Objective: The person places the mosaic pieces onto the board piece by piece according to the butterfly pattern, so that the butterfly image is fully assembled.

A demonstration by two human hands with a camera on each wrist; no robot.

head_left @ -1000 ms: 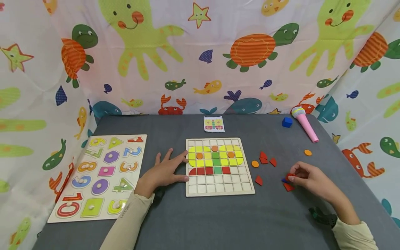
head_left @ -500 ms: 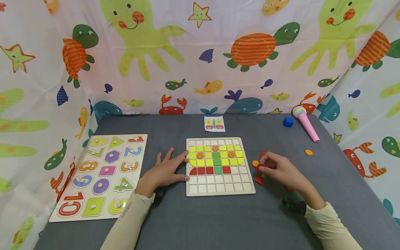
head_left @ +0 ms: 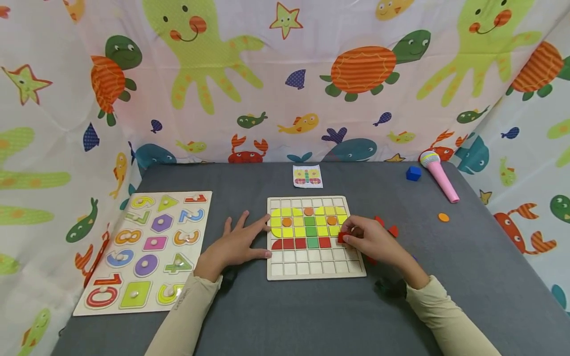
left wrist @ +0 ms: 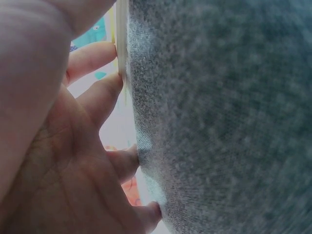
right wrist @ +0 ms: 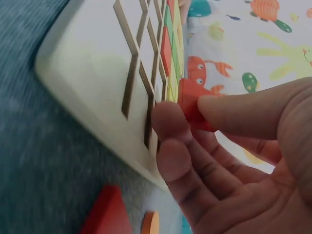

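Note:
My right hand [head_left: 374, 240] pinches a red square tile [right wrist: 190, 105] between thumb and fingers. It holds the tile at the right side of a wooden grid board [head_left: 316, 277], over the row with red and green tiles. Whether the tile touches the board, I cannot tell. Yellow, green, red and orange tiles fill part of the grid; its lower rows are bare. With fingers spread, my left hand [head_left: 236, 244] touches the board's left edge; in the left wrist view its fingertips [left wrist: 109, 85] meet that edge and the grey cloth.
A picture card [head_left: 308, 177] lies behind the board. At left is a number-and-shape puzzle [head_left: 81, 309]. Loose red pieces [head_left: 393, 231] lie partly behind my right hand. Farther right are an orange disc [head_left: 443, 217], a blue cube [head_left: 413, 173] and a pink toy microphone [head_left: 440, 178].
My right hand has picked up the red tile from the loose pieces on the right and carried it left to the board. My left hand has stayed at the board's edge.

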